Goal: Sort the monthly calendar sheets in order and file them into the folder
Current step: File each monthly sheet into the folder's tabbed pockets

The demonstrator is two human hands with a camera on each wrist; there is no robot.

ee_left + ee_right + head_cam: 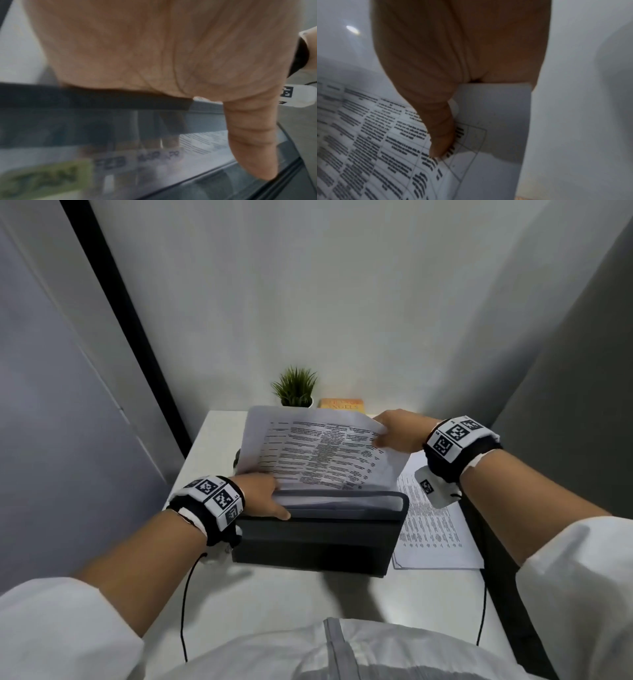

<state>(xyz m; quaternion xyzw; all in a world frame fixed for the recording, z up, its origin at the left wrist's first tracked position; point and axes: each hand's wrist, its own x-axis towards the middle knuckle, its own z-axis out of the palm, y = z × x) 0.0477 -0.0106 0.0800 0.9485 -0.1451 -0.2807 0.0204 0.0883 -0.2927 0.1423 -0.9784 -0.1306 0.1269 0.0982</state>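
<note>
A dark grey expanding folder [318,539] stands open on the white desk [281,597]. My left hand [265,498] grips its near left top edge, thumb along the front wall and fingers inside a pocket. In the left wrist view the thumb [252,142] lies over the folder's rim [96,98], above month tabs [109,161]. My right hand [394,431] pinches the top right corner of a printed calendar sheet [318,451], whose lower edge sits in the folder's opening. In the right wrist view the thumb [441,136] presses on that sheet [368,135].
More printed sheets [435,529] lie flat on the desk to the right of the folder. A small potted plant [296,388] and an orange book [342,404] stand at the back by the wall. Grey partition walls close in on both sides.
</note>
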